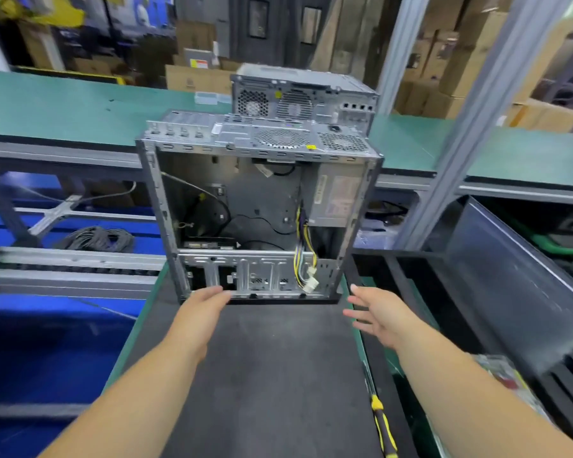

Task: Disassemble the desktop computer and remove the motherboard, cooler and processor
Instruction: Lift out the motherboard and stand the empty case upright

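Both hands empty and spread, left hand (201, 307) touching the gutted computer case (258, 213) at the table's (262, 375) far end, right hand (379, 317) just short: stiff, light-looking steel shell, sharp edges, grip near frame corners, avoid dangling PSU cables (305, 259).

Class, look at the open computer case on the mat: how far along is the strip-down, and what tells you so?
Done: the open case shows a bare back panel, with no motherboard or cooler visible, and the power cables hang unplugged. In hand: nothing; the left hand touches the case's near edge, and the right hand hovers open beside it. Left: the power supply is still in the case; a second case waits behind.
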